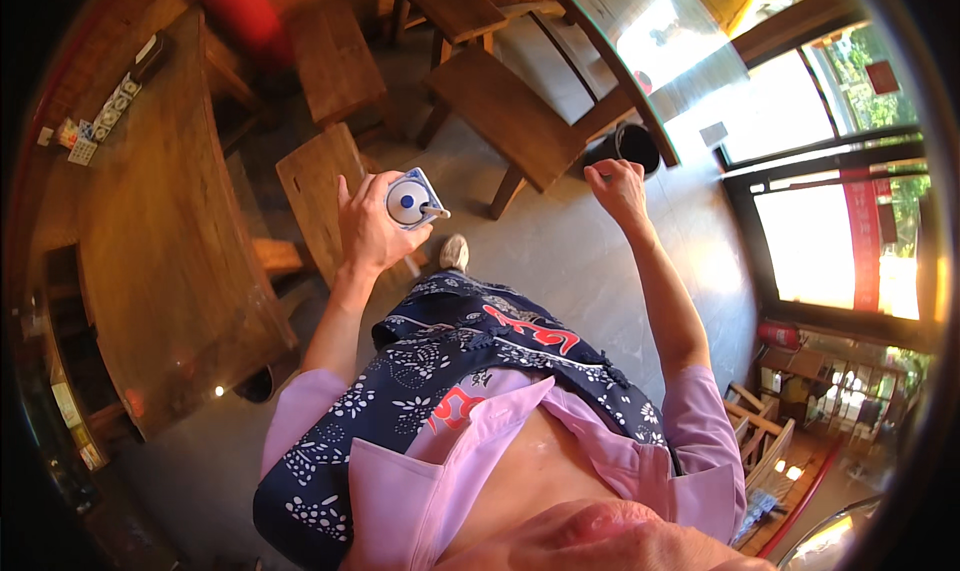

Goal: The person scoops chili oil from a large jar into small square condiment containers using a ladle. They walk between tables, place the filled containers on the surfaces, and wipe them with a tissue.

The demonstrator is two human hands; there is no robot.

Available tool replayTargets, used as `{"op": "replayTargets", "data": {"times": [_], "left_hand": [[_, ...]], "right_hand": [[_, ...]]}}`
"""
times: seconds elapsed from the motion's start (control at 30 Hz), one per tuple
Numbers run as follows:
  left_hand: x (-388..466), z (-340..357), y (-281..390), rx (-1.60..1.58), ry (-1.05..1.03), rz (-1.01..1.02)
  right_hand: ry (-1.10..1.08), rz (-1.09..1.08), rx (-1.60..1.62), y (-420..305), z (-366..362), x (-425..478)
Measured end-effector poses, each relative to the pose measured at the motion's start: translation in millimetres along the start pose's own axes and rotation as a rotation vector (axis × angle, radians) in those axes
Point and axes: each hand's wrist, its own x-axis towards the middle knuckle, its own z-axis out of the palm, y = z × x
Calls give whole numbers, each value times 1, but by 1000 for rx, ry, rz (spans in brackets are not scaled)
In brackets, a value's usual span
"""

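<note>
My left hand [372, 229] is wrapped around a square blue-and-white porcelain condiment jar [415, 177]. A round white lid [400, 209] with a blue knob covers the jar, and the pale handle of a spoon [437, 212] sticks out through the lid's notch. Held out over the floor, my right hand [621, 190] has its fingers curled in, and no object shows in it. From this angle that hand overlaps the near edge of a black bin [640, 148]; whether it touches the bin cannot be seen.
A wooden table [161, 256] at left carries a row of small boxes [116, 109] along its far side. Wooden benches [502, 113] stand ahead, one [322, 196] just beyond my left hand. Another table [600, 0] reaches in at upper right. Glass doors [810, 248] are on the right.
</note>
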Motion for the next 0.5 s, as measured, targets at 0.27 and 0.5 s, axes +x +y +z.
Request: {"op": "replayTargets", "data": {"times": [0.27,0.5], "left_hand": [[7,-59,7,-29,40,151],[37,-115,38,3,-14,236]], "right_hand": [[17,-16,-108,-32,-28,-20],[133,-49,-195,-100,-42,-31]]}}
